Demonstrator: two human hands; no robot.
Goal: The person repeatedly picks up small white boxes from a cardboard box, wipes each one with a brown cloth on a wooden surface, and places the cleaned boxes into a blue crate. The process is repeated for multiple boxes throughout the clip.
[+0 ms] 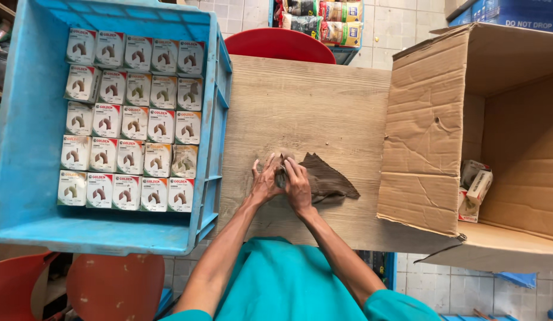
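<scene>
A brown cloth [324,177] lies crumpled on the wooden tabletop [306,101]. My left hand [266,180] and my right hand [298,184] both press down on the cloth's left end, side by side, fingers closed over its bunched edge. The rest of the cloth spreads to the right in a pointed flap.
A blue plastic crate [27,113] at the left holds rows of several small white boxes [131,119]. A large open cardboard box [455,125] lies on its side at the right with a few small boxes [475,187] inside. A red stool [279,43] stands behind the table.
</scene>
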